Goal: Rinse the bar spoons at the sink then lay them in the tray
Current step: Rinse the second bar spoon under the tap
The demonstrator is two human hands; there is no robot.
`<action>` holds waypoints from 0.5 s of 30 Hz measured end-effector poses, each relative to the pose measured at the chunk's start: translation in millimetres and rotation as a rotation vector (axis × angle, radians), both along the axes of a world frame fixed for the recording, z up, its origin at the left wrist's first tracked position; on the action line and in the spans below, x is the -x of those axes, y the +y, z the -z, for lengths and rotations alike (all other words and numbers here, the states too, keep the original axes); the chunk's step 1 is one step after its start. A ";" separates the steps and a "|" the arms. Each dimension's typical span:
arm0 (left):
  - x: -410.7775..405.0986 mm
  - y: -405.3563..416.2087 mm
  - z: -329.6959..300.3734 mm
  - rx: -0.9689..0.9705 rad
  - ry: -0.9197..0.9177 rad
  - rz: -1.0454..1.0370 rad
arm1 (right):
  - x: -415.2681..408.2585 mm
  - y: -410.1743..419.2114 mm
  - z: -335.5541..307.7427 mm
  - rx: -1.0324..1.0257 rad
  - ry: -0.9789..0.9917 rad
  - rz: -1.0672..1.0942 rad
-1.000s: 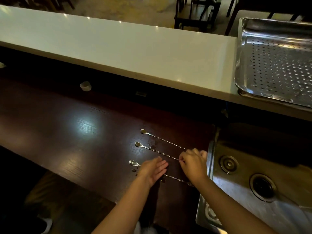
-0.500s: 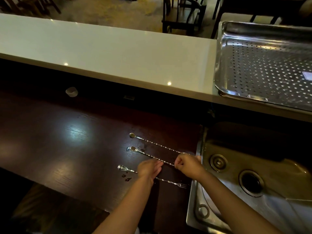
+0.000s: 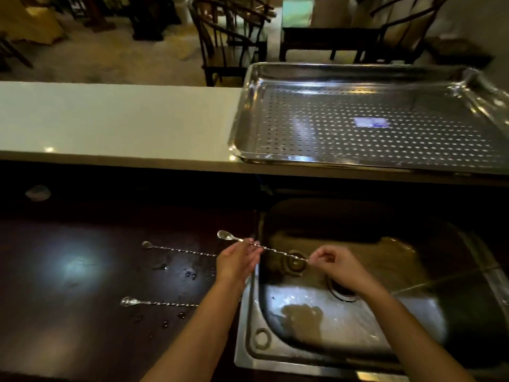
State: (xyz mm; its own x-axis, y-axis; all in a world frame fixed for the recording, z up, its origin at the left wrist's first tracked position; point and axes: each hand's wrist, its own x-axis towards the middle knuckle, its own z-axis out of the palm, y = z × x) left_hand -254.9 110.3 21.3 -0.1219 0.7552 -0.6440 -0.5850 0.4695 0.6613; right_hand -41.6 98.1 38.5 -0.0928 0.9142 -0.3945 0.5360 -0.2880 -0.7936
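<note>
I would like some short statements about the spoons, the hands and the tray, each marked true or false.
1. Both hands hold one bar spoon. True: left hand, right hand.
2. The held spoon lies in the tray. False: it is above the sink edge.
3. Two spoons rest on the dark counter. True.
4. The tray holds three spoons. False: no spoon is in it.

sink (image 3: 344, 334) basin open | tray (image 3: 385, 150) bare | raised counter ledge (image 3: 110, 119) btwn
</note>
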 end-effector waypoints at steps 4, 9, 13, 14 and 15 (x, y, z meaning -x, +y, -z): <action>-62.5 1.4 -10.2 -0.048 -0.027 0.074 | -79.0 -29.3 -3.9 -0.007 0.128 0.334; -144.2 -8.6 -11.6 -0.063 -0.020 0.198 | -154.0 -60.6 2.6 -0.035 0.426 0.765; -195.7 -15.2 -12.5 -0.053 -0.021 0.273 | -197.5 -69.1 9.0 -0.075 0.464 0.954; -206.3 -14.7 -13.7 -0.045 -0.020 0.269 | -207.2 -69.6 10.4 -0.091 0.465 0.972; -216.1 -13.8 -15.3 -0.035 -0.020 0.255 | -215.1 -69.0 10.9 -0.109 0.465 0.978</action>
State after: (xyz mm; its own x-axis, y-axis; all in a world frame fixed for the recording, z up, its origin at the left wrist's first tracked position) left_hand -38.8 96.5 36.6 0.0876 0.7820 -0.6171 -0.4639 0.5802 0.6694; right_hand 173.5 29.1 27.7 0.5745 0.7017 -0.4214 -0.2465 -0.3426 -0.9066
